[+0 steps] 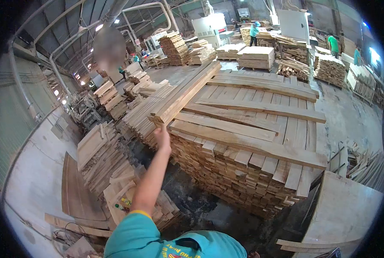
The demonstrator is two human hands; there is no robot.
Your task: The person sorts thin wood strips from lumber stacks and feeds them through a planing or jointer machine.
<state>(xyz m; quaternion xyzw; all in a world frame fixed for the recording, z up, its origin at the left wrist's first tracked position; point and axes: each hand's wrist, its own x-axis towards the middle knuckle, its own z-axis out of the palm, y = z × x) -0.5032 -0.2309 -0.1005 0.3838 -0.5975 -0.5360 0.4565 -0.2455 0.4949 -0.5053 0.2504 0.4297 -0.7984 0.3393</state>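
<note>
One hand, the left [162, 138], reaches forward at arm's length and touches the near end of a long timber [194, 94] at its lower corner. The hand looks narrow rather than spread, but part of the fingers is hidden, so how far they close around the wood cannot be told. The right hand's state cannot be told either. The timber lies lengthwise along the left edge of a broad stack of boards [226, 172], its far end pointing toward the machines. On top of that stack, several loose planks [248, 139] lie crosswise, to the right of the timber. Just beside it on the left is a lower pile of narrow strips [144, 109]. A large pale panel [344, 210] leans near the stack's right side, and below the left forearm sit shorter wood pieces [166, 210].
</note>
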